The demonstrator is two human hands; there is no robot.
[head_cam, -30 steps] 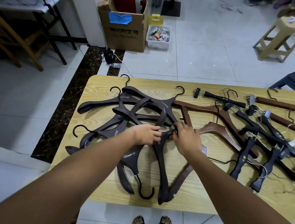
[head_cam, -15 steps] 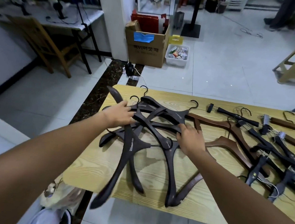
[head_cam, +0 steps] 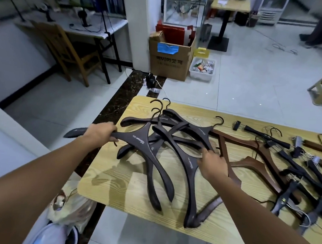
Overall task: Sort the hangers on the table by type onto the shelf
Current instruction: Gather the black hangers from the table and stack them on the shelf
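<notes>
At the left end of the dark hanger pile [head_cam: 184, 135], the left hand [head_cam: 97, 134] grips one arm of a dark coat hanger [head_cam: 138, 139], fingers curled over the top of it. That arm's tip juts out to the left of the pile, past the edge of the tabletop [head_cam: 125, 178]. The hanger's other arm runs down across the pile's near side. A shadow beneath it suggests it is partly raised, but this is not certain.

Progress, as a judgement: early stage.
- No shelf is in view, and nothing is seen placed on one.
- Every visible hanger lies on the tabletop or is in hand.
- Three kinds are apparent: the dark broad-shouldered ones in the pile, brown wooden hangers [head_cam: 250, 146] just right of the pile and overlapping its edge, and clip hangers [head_cam: 306, 171] farther right of it.
- Grouping on the tabletop is only rough, with arms and hooks crossed within the pile.
- Left to do: separate the hangers and move every type to the shelf.

The right hand [head_cam: 213, 164] is at the right side of the pile. Its fingers reach forward onto the arm of another dark hanger and touch it. I cannot tell whether they pinch that arm or only press on it.
</notes>
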